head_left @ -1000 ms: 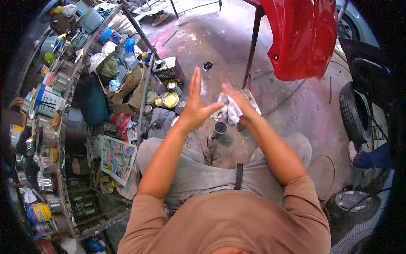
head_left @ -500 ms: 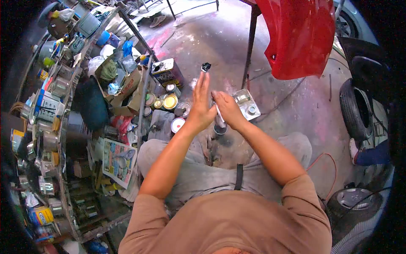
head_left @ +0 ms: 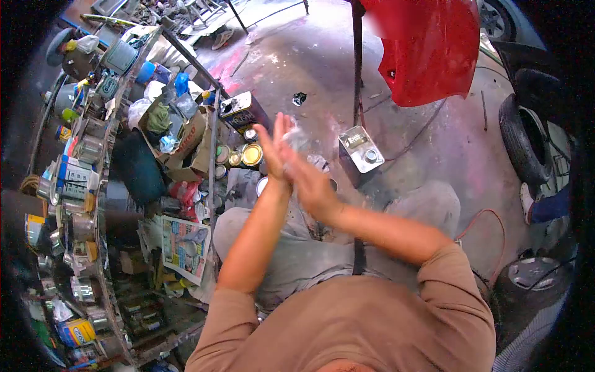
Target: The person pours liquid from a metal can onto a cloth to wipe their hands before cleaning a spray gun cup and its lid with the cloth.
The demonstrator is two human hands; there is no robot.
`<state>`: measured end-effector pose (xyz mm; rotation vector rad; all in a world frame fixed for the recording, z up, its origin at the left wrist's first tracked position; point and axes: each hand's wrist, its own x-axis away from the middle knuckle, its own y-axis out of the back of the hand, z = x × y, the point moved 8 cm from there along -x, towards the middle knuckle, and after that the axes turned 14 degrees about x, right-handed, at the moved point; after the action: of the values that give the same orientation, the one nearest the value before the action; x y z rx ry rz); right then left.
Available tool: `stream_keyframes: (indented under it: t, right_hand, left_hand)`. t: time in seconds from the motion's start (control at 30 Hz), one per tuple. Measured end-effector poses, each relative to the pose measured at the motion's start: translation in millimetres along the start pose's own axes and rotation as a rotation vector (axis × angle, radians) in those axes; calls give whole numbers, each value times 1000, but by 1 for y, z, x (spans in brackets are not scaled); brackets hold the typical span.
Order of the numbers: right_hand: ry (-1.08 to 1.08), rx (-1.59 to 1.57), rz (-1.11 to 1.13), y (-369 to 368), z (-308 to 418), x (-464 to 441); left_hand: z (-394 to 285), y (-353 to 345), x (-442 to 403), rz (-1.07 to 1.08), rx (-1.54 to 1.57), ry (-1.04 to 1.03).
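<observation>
The two hands of the seated person are close together in front of the body, above the lap, and the left hand (head_left: 273,152) is touching the right hand (head_left: 311,188) near the palms. The fingers of the left hand are straight and not closed around anything; the right hand is blurred, so I cannot tell whether it is gripping. A whitish cloth (head_left: 299,140) shows just beside the fingertips, on their right side, but it is also blurred, and I cannot tell which hand bears it. Right of the hands, on the floor, a rectangular metal can (head_left: 363,150) stands upright, with a round cap on its top. Left of the hands is a group of round tins, among them one with a yellow top (head_left: 251,154), and just beyond them stands a dark rectangular can (head_left: 246,113). Further left, a cardboard box (head_left: 192,139) full of plastic and cloth is near the shelf frame (head_left: 192,58), and a newspaper (head_left: 186,248) is nearer to the person. At the far right, a red car body panel (head_left: 427,53) is raised above the floor, and a black tyre (head_left: 524,139) lies nearer, close to another person's shoe (head_left: 526,203).
</observation>
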<state>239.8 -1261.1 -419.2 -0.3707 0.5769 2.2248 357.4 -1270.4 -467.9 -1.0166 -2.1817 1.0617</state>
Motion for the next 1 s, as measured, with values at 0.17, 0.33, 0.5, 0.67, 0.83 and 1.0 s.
stream_keyframes:
  t: [0.17, 0.33, 0.5, 0.67, 0.83, 1.0]
  right_hand:
    - [340, 446, -118, 1, 11, -12]
    - [-321, -16, -53, 32, -62, -41]
    - [-100, -111, 24, -3, -17, -13]
    - [-186, -156, -29, 20, -39, -34]
    - [-231, -222, 5, 12, -40, -44]
    - [-176, -254, 191, -17, -22, -11]
  left_hand:
    - [15, 4, 3, 10, 207, 112]
    - [42, -40, 37, 54, 35, 186]
    - [-4, -3, 1, 12, -236, -129]
    - [53, -3, 11, 118, 7, 53]
    - [54, 19, 9, 72, -79, -95]
    - [16, 25, -6, -235, -109, -15]
